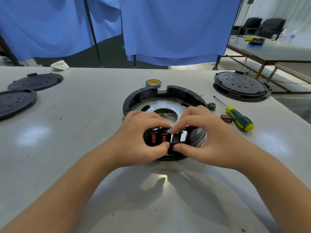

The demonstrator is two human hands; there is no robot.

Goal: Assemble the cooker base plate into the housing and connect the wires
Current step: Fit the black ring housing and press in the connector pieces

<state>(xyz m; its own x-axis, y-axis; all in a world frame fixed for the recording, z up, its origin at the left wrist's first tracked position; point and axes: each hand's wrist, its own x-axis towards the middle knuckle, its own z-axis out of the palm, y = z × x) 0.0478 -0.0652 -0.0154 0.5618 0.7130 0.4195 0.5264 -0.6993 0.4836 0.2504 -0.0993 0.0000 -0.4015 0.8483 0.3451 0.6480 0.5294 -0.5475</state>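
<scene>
The round black cooker housing (pixel 144 95) lies on the grey table (pixel 84 148) in front of me. A shiny metal base plate (pixel 165 105) with a large round hole sits inside it; thin wires show through the hole. At the housing's near rim is a black switch panel (pixel 157 137) with two orange rocker switches. My left hand (pixel 143 132) grips the panel's left part, thumb on its near edge. My right hand (pixel 200 130) pinches a small black switch part (pixel 175 140) at the panel's right opening, between forefinger and thumb.
A yellow-green screwdriver (pixel 239 117) and a loose orange switch (pixel 226 118) lie right of the housing. A tape roll (pixel 153 82) stands behind it. Black round covers lie far left (pixel 35 81) and stacked far right (pixel 242 84). Blue curtains hang beyond the table.
</scene>
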